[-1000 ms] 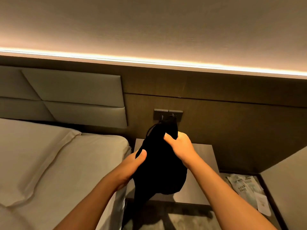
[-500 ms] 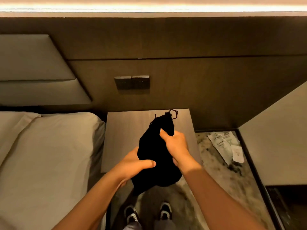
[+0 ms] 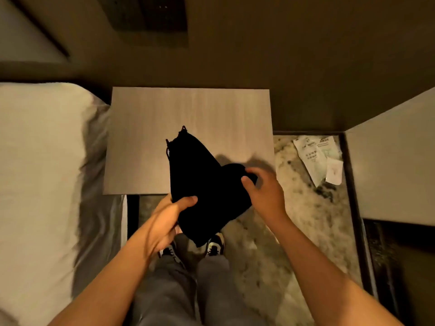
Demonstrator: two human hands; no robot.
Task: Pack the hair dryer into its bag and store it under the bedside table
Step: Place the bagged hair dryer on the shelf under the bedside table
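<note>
A black drawstring bag (image 3: 202,184) is held in the air over the near edge of the bedside tabletop (image 3: 188,114), its gathered neck pointing to the far left and its rounded body hanging toward the floor. The hair dryer itself cannot be seen; whether it lies inside the bag cannot be told.

The left hand (image 3: 167,220) is raised from below, palm turned up and to the right, and is closed on the bag's near left edge, the thumb pressed across the cloth. The left forearm is angled up from the near left corner.

The right hand (image 3: 263,191) is set against the bag's right side, fingers curled loosely and thumb touching the cloth; a firm grip cannot be confirmed. The right forearm is stretched in from the near right.

A bed (image 3: 42,172) is seen left of the tabletop. Paper packets (image 3: 317,156) are lying on the patterned floor (image 3: 306,220) to the right. Two shoes (image 3: 214,243) are visible below the bag.
</note>
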